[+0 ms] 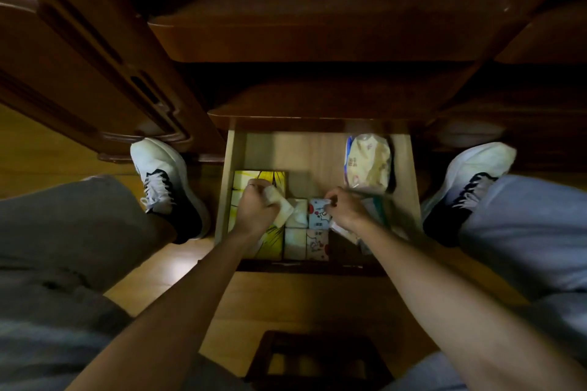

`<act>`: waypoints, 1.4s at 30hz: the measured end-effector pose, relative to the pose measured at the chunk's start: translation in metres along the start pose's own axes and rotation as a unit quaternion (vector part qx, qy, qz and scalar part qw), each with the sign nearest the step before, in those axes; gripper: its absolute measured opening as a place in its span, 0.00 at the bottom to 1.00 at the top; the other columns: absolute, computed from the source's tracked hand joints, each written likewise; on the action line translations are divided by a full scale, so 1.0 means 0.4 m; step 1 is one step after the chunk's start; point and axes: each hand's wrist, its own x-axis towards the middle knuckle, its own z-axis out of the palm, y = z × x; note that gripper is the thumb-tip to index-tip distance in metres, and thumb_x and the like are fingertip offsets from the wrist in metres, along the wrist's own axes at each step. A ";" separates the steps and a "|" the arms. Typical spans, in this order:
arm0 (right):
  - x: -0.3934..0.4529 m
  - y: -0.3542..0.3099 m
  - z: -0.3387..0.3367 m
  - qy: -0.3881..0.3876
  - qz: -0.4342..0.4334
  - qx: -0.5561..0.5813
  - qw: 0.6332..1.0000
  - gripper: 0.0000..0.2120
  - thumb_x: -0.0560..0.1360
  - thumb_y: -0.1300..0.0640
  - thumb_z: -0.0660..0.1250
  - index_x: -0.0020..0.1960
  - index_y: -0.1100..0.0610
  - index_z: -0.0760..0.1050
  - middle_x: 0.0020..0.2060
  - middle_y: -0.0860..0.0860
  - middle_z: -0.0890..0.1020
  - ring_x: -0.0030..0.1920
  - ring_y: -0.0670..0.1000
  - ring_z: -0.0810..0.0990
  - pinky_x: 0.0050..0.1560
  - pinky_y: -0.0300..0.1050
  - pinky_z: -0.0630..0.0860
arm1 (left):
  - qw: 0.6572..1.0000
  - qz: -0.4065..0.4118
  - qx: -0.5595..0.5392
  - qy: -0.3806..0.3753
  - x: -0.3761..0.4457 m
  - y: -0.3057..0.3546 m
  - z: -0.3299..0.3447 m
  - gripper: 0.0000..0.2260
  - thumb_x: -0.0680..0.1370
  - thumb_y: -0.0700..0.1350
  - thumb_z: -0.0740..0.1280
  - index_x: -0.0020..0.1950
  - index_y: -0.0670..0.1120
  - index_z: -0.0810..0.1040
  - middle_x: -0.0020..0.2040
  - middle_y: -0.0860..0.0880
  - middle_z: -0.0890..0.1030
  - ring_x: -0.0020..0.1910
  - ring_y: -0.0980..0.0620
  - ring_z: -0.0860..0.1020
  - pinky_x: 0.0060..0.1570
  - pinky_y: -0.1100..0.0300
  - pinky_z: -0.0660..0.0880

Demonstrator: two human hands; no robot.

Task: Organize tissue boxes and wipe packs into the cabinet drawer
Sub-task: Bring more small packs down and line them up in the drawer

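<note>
The bottom cabinet drawer [405, 168] is pulled out between my feet. Yellow tissue boxes [246, 179] fill its left side. Small cream and cartoon-printed tissue packs [317, 244] stand in the middle. My left hand [255, 208] is over the yellow boxes, shut on a small cream tissue pack [284, 214]. My right hand [344, 208] is to the right of the cartoon packs, pinching the edge of a wipe pack [378, 211] that is blurred and partly hidden by my wrist. A pale yellow wipe pack [368, 163] lies at the drawer's back right.
Dark wooden cabinet fronts [317, 41] rise above the drawer, with a cabinet door [79, 73] at the left. My white shoes [165, 181] flank the drawer on the wooden floor [301, 301]. A dark wooden stool [317, 355] sits below, between my legs.
</note>
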 end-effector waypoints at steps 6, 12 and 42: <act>0.029 -0.020 0.027 0.006 -0.017 -0.069 0.997 0.09 0.78 0.52 0.68 0.58 0.49 0.77 0.59 0.53 0.77 0.56 0.55 0.78 0.57 0.54 0.78 | 0.996 -0.022 -0.085 0.020 -0.013 -0.008 0.008 0.17 0.75 0.32 0.73 0.59 0.45 0.74 0.52 0.49 0.79 0.53 0.50 0.79 0.52 0.52 0.80; 0.000 -0.026 0.007 0.043 0.016 0.038 0.998 0.18 0.79 0.46 0.67 0.62 0.57 0.72 0.54 0.52 0.79 0.52 0.54 0.80 0.51 0.52 0.79 | 0.998 -0.023 -0.048 0.042 0.001 -0.019 0.004 0.14 0.76 0.40 0.74 0.59 0.47 0.76 0.54 0.48 0.82 0.53 0.50 0.80 0.50 0.57 0.77; 0.030 -0.108 0.000 0.095 0.003 0.148 0.984 0.15 0.78 0.57 0.69 0.64 0.52 0.74 0.61 0.54 0.79 0.57 0.53 0.79 0.56 0.47 0.79 | 0.990 -0.038 -0.112 0.072 -0.012 -0.068 -0.023 0.12 0.76 0.36 0.73 0.52 0.42 0.71 0.44 0.49 0.75 0.46 0.47 0.76 0.47 0.49 0.77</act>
